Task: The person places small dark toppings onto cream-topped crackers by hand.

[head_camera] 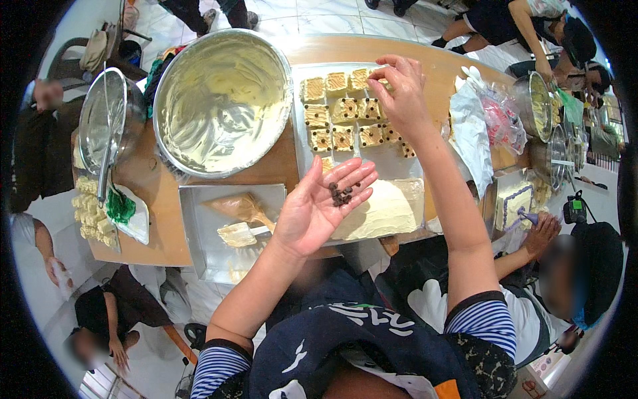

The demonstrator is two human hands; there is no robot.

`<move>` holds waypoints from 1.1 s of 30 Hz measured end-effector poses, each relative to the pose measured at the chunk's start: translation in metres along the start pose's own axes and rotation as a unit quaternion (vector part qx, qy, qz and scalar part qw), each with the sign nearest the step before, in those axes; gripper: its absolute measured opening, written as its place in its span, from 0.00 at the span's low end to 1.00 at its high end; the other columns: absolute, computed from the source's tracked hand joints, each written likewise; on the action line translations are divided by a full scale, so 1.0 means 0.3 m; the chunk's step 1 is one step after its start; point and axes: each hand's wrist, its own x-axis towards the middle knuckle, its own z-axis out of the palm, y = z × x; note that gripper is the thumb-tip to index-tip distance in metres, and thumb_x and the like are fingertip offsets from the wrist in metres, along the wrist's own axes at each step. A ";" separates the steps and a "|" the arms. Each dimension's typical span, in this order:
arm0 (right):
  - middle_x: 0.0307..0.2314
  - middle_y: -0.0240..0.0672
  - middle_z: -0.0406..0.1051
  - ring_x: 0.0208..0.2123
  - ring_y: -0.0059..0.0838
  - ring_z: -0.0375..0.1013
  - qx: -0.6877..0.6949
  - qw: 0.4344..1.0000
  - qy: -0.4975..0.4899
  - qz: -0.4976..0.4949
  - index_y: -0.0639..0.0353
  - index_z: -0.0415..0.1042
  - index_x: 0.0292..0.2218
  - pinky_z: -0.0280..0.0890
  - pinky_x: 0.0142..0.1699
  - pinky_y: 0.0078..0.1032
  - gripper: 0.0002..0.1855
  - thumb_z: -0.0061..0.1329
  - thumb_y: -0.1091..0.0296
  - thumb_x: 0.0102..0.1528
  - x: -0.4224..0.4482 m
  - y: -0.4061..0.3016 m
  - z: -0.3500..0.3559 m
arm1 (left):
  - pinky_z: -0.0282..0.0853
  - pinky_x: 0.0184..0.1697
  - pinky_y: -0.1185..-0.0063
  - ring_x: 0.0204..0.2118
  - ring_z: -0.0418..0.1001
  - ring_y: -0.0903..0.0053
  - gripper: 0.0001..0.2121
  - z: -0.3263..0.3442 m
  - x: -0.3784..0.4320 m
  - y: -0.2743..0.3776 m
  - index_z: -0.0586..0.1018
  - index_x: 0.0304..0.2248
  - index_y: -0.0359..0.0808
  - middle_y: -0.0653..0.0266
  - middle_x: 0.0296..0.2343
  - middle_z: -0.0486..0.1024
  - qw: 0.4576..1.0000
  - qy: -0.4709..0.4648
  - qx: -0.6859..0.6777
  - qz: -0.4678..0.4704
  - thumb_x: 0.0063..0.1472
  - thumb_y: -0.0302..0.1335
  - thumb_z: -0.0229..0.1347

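My left hand is palm up with its fingers spread, and a small heap of dark chocolate chips rests on the fingers. Above the far side of a metal tray, my right hand has thumb and forefinger together over a cake square; whether a chip is between them cannot be told. Several small frosted cake squares stand in rows on the tray. Those in the nearer rows bear dark chips; the farthest visible ones show piped lines only. A long cream-frosted slab lies nearest me, partly behind my left hand.
A large steel bowl smeared with cream stands left of the tray. A square pan holds a piping bag and a cream-covered spatula. At the right, a co-worker's hand pipes on a cake beside plastic bags.
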 end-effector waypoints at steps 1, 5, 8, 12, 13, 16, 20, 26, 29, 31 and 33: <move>0.37 0.30 0.67 0.43 0.34 0.59 0.002 1.000 -0.001 -0.001 0.56 0.72 0.25 0.52 0.47 0.34 0.03 0.52 0.69 0.46 0.002 0.009 0.018 | 0.46 0.61 0.65 0.59 0.49 0.57 0.30 -0.002 -0.004 0.003 0.56 0.52 0.22 0.40 0.54 0.52 1.000 -0.003 0.001 0.001 0.65 0.44 0.31; 0.37 0.29 0.67 0.44 0.34 0.59 -0.041 0.999 -0.007 -0.007 0.55 0.73 0.24 0.51 0.47 0.35 0.03 0.52 0.68 0.46 -0.004 0.040 0.066 | 0.46 0.61 0.65 0.59 0.49 0.57 0.30 -0.010 -0.016 0.019 0.56 0.52 0.22 0.40 0.54 0.52 1.000 0.000 -0.011 0.011 0.65 0.44 0.31; 0.37 0.28 0.67 0.44 0.34 0.59 -0.051 0.999 -0.003 -0.012 0.54 0.73 0.25 0.50 0.47 0.36 0.03 0.53 0.68 0.45 -0.003 0.038 0.079 | 0.47 0.61 0.65 0.58 0.49 0.57 0.30 -0.016 -0.020 0.023 0.57 0.52 0.21 0.40 0.53 0.52 1.000 0.002 -0.007 0.013 0.65 0.44 0.31; 0.38 0.28 0.67 0.45 0.33 0.59 -0.062 0.998 -0.008 -0.016 0.54 0.73 0.24 0.50 0.47 0.36 0.03 0.53 0.68 0.44 0.005 0.031 0.084 | 0.47 0.61 0.65 0.58 0.50 0.57 0.30 -0.018 -0.023 0.026 0.57 0.52 0.21 0.40 0.53 0.52 1.000 -0.002 -0.004 0.014 0.65 0.44 0.31; 0.38 0.28 0.67 0.45 0.33 0.59 -0.063 0.998 -0.007 -0.016 0.54 0.73 0.24 0.50 0.47 0.36 0.03 0.53 0.68 0.44 0.006 0.034 0.085 | 0.47 0.61 0.65 0.58 0.50 0.57 0.30 -0.017 -0.023 0.027 0.56 0.52 0.21 0.40 0.53 0.52 1.000 -0.001 -0.006 0.014 0.65 0.44 0.31; 0.38 0.28 0.67 0.45 0.33 0.59 -0.073 0.997 -0.010 -0.022 0.53 0.73 0.24 0.50 0.46 0.35 0.03 0.53 0.68 0.44 0.006 0.039 0.091 | 0.47 0.61 0.66 0.58 0.50 0.57 0.30 -0.013 -0.023 0.030 0.57 0.52 0.21 0.40 0.53 0.53 1.000 0.000 -0.001 0.014 0.65 0.44 0.31; 0.38 0.27 0.67 0.44 0.33 0.60 -0.096 0.995 -0.007 -0.026 0.53 0.73 0.24 0.51 0.46 0.35 0.03 0.54 0.68 0.44 0.006 0.031 0.090 | 0.47 0.61 0.66 0.58 0.50 0.57 0.30 -0.013 -0.025 0.035 0.57 0.52 0.21 0.41 0.53 0.53 1.000 0.003 0.000 0.015 0.65 0.44 0.31; 0.38 0.27 0.68 0.44 0.33 0.60 -0.080 0.997 0.018 -0.011 0.53 0.75 0.27 0.51 0.47 0.34 0.04 0.53 0.68 0.45 0.000 0.038 0.049 | 0.47 0.61 0.65 0.58 0.50 0.57 0.30 -0.010 -0.024 0.039 0.57 0.52 0.21 0.41 0.53 0.53 1.000 -0.001 0.003 0.021 0.65 0.44 0.31; 0.38 0.29 0.68 0.43 0.33 0.60 -0.048 0.998 0.032 0.011 0.52 0.76 0.29 0.51 0.47 0.33 0.05 0.53 0.68 0.46 0.001 -0.003 -0.020 | 0.47 0.61 0.65 0.58 0.50 0.57 0.30 -0.011 -0.018 0.044 0.57 0.52 0.21 0.41 0.53 0.53 1.000 0.004 0.006 0.025 0.65 0.44 0.31; 0.38 0.30 0.68 0.42 0.34 0.61 -0.007 0.999 0.037 0.021 0.52 0.76 0.30 0.52 0.47 0.33 0.06 0.52 0.68 0.46 -0.001 -0.083 -0.081 | 0.47 0.61 0.65 0.58 0.50 0.57 0.30 -0.019 -0.020 0.050 0.57 0.52 0.21 0.41 0.53 0.53 0.999 0.000 -0.004 0.035 0.65 0.44 0.31; 0.37 0.33 0.67 0.42 0.35 0.61 0.040 0.999 0.014 0.019 0.52 0.76 0.31 0.53 0.48 0.33 0.07 0.52 0.70 0.46 -0.022 -0.177 -0.148 | 0.47 0.61 0.65 0.58 0.50 0.56 0.30 -0.016 -0.023 0.056 0.56 0.52 0.21 0.41 0.53 0.54 0.999 0.001 -0.005 0.041 0.65 0.45 0.31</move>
